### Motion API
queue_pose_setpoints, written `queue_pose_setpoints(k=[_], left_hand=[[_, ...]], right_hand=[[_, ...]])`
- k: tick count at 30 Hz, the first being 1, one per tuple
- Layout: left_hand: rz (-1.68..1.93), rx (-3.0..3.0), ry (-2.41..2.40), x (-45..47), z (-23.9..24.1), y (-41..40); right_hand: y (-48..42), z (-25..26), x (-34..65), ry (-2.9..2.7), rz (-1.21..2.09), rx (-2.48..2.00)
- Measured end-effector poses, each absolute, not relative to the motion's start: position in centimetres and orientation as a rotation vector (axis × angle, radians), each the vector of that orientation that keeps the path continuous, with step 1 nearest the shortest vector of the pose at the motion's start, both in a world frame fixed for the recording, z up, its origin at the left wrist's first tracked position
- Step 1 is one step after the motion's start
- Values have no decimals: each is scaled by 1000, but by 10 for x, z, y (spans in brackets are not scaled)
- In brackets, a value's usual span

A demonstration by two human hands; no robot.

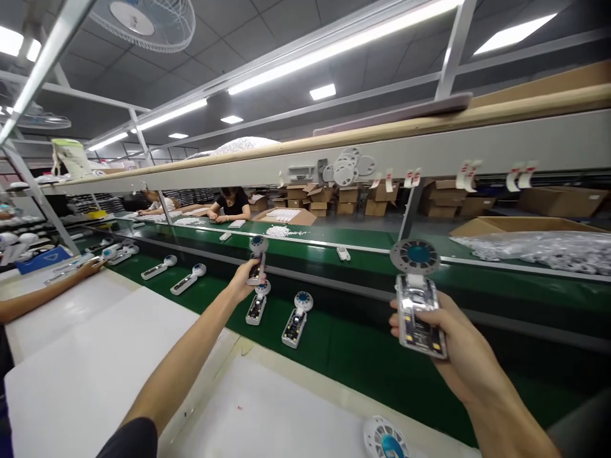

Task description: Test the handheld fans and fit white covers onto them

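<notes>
From where I'm standing, red-marked strips (389,180) are hanging along the shelf (439,147), their marks too small to read. The person's right hand (451,331) is clamping one round-headed device (417,305) above the green belt (344,346); the left hand (241,281) is gripping a second device (256,270). Four more devices (294,323) are lying along the belt, others are bunching uncountably near a co-worker's hand (93,266), and one is showing partly over the white table (281,407).
</notes>
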State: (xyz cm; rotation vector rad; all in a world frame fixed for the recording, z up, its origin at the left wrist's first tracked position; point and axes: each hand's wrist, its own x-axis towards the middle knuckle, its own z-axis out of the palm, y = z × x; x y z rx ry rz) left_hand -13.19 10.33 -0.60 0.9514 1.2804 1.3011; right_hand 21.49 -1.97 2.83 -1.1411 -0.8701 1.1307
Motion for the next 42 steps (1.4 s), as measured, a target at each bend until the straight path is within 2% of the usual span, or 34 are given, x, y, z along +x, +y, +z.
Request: queue_pose_setpoints(k=[7,12,23,42], left_hand=[[1324,1064,786,-35,21,24],[1463,1248,570,-5,21,-7],[1356,1279,441,-4,2,-7],[1272,1242,380,-2,0,-3]], right_hand=[[-19,13,194,-1068,1226,-982],[-22,9,192,-1159,1268,-842],[-26,9,179,-1188,1258,-812],[-25,5,176,-1200,1225,-838]])
